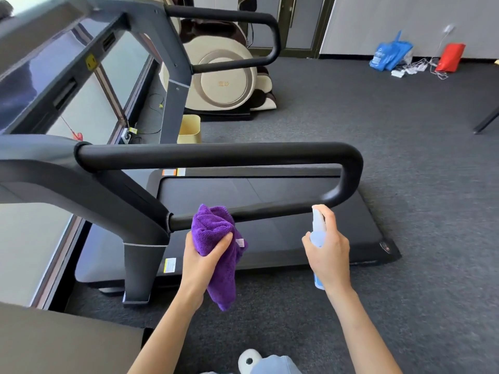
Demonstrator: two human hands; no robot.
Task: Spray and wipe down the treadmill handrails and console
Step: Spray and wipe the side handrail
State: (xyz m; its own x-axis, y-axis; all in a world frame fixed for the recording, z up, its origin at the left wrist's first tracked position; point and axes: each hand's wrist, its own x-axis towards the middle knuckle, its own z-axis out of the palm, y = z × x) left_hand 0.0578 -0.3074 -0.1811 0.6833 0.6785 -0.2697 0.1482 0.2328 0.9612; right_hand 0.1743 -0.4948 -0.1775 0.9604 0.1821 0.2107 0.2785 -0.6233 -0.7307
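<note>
Both hands working at near black padded loop handrail (pixel 216 155): left hand (pixel 201 261) gripping bunched purple microfibre cloth (pixel 216 238) against lower bar; right hand (pixel 328 252) wrapping pale-blue spray bottle (pixel 318 233), finger on nozzle. Far handrail (pixel 243 17) and console seemingly remaining.

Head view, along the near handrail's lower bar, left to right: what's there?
Grey treadmill upright → left hand gripping a purple microfibre cloth against the black padded handrail → right hand gripping a clear blue spray bottle below the bend.
</note>
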